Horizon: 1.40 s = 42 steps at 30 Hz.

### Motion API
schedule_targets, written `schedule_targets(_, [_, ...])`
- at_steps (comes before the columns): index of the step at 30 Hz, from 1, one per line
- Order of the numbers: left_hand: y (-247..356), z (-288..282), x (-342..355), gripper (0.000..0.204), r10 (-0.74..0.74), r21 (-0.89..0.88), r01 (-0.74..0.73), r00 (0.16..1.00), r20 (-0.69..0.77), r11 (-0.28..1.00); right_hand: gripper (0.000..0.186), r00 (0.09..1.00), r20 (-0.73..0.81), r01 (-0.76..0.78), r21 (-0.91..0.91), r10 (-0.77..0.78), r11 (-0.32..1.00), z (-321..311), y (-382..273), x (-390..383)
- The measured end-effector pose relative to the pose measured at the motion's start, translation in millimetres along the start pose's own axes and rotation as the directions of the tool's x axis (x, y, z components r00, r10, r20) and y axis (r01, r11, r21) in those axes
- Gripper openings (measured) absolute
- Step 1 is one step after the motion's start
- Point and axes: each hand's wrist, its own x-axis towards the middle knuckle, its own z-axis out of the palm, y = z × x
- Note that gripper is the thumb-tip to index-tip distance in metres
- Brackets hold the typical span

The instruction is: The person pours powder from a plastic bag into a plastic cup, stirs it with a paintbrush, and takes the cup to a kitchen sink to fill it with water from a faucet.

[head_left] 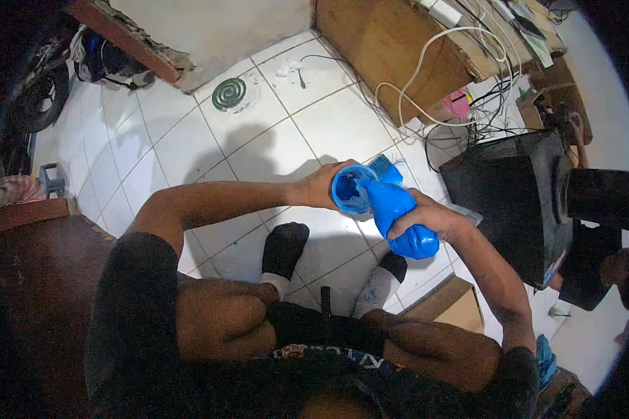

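Note:
My left hand point(321, 186) is wrapped around the side of a blue plastic cup point(337, 195), whose open mouth faces up and shows a darker blue inside. In my right hand point(433, 218) is a soft, shiny blue plastic pouch point(391, 204), squeezed at its middle. The pouch is tilted, with its narrower end at the cup's rim. Whether anything flows out of it I cannot tell. Just beyond the cup, a blue brush point(391, 172) with dark bristles shows in part; the pouch hides the rest.
A green mosquito coil point(229, 93) lies on the white tiled floor point(272, 150). A wooden cabinet point(370, 52) with tangled cables point(479, 115) stands at the far right. Nearer are a black speaker box point(510, 202) and a cardboard box point(451, 307). My socked feet point(284, 248) rest below the cup.

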Motion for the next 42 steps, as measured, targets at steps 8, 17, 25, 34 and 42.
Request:
schedule_targets(8, [-3.1,6.3,1.3,0.071,-0.044,-0.071,0.046,0.999,0.03,0.996,0.064,1.0,-0.019,-0.001,-0.032,0.0,0.999,1.5,-4.9,-0.1])
schedule_targets(17, [-3.7,7.4,2.8,0.071,-0.003,-0.109,0.006,1.0,0.028,0.994,0.069,0.999,0.007,-0.033,-0.098,0.034,0.995,-2.7,-6.9,7.2])
schedule_targets(25, [-2.7,7.5,3.5,0.072,0.004,0.026,-0.005,1.0,0.016,1.0,0.071,1.0,0.007,-0.017,-0.081,0.017,0.997,-1.7,-8.9,6.4])
schedule_targets(34, [3.4,3.8,4.4,0.071,-0.035,0.001,0.035,0.999,0.009,0.999,0.074,0.998,-0.051,-0.046,-0.066,0.043,0.997,-0.2,-4.1,4.4])
schedule_targets(42, [-5.7,2.0,4.6,0.067,-0.019,-0.071,0.017,0.999,-0.032,0.997,0.071,0.997,-0.062,-0.056,-0.043,0.053,0.997,-5.0,-2.6,-1.3])
